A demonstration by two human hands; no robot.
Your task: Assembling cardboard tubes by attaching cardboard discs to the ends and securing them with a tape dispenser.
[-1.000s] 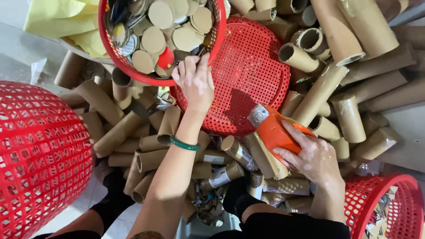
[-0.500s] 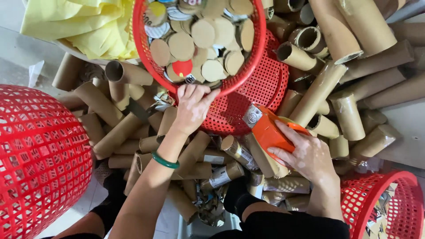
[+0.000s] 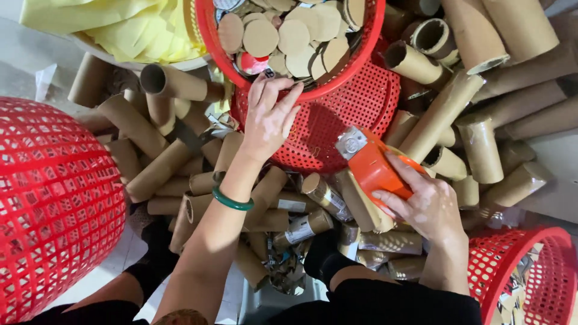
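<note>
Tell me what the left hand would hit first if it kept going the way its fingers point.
The left hand points up at the red basket's rim; its fingertips seem already there, with cardboard discs just beyond.

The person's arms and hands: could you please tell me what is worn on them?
Both forearms are bare, with no sleeves or gloves showing. The left hand has a smooth green bangle round its wrist. The right hand shows no ring, watch or band.

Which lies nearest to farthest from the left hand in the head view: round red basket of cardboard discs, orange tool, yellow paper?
1. Round red basket, touched at its near rim by the left hand.
2. Orange tool, to the right.
3. Yellow paper, upper left.
</note>
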